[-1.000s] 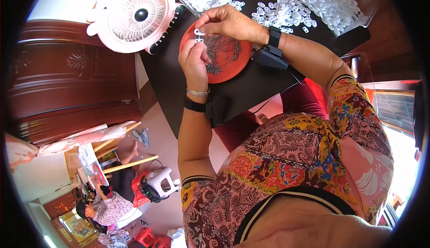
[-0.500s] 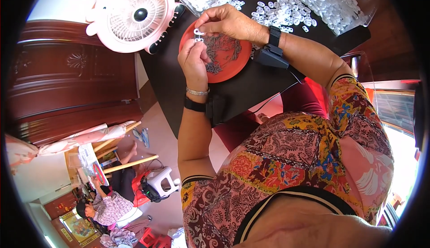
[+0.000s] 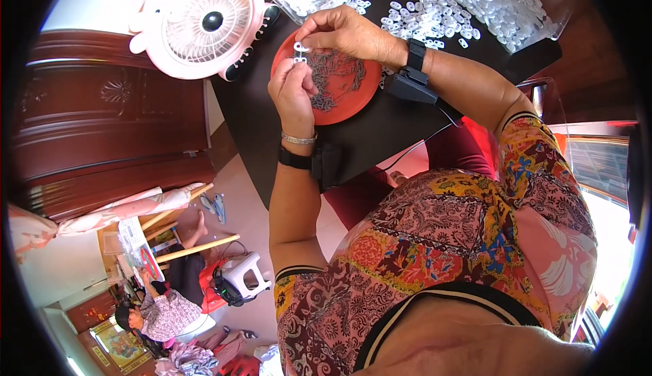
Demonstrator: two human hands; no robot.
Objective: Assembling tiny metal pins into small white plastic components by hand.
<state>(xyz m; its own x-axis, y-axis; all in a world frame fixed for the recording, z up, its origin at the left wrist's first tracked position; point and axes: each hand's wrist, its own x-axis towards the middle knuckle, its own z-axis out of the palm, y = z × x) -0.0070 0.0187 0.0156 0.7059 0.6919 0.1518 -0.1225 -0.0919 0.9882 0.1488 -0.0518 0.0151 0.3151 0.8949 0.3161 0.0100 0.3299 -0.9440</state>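
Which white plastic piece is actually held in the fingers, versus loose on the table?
The one pinched between both hands, above the red plate's left rim. The other white pieces lie loose in a heap on the black table beyond.

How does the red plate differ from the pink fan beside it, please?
The red plate lies flat on the black tabletop and holds a heap of small dark parts; the pink fan stands on edge with its round grille facing the camera. The plate is deep orange-red, the fan pale pink and white. The plate looks smaller than the fan. The left hand and right hand work over the plate, not the fan. Both are round.
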